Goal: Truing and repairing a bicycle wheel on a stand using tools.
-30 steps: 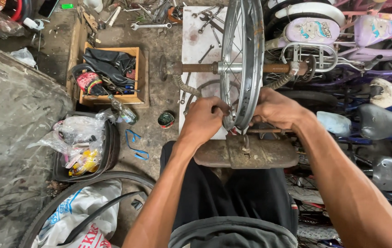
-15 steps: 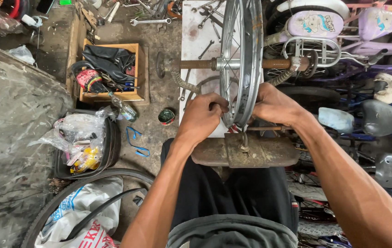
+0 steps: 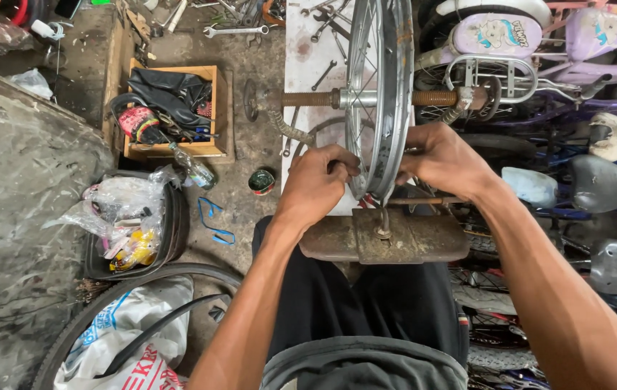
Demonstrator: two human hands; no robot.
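- The place is a cramped bicycle workshop with a stained, dusty concrete floor (image 3: 250,144); a grey tarpaulin (image 3: 19,209) covers the left side.
- A chrome spoked wheel rim (image 3: 384,87) stands upright, edge-on to the camera, on a rusty threaded axle (image 3: 312,98) above a rusty metal stand plate (image 3: 388,238) just in front of the person's knees.
- The left hand (image 3: 315,184) is curled tight at the rim's left side, fingers pinched on something small among the spokes, probably a spoke nipple; the view is too poor to be sure.
- The right hand (image 3: 445,159) grips the rim's right edge, fingers wrapped around it.
- To the left sit a wooden box (image 3: 211,72) of black rubber tubes, a small green tin (image 3: 261,182), a black tray (image 3: 171,231) stuffed with plastic bags, and a bare tyre (image 3: 142,278) over a printed sack.
- Wrenches (image 3: 235,31) lie on the floor beyond the wheel.
- Children's bicycles, one lilac (image 3: 496,36), crowd the right, close against the right forearm.
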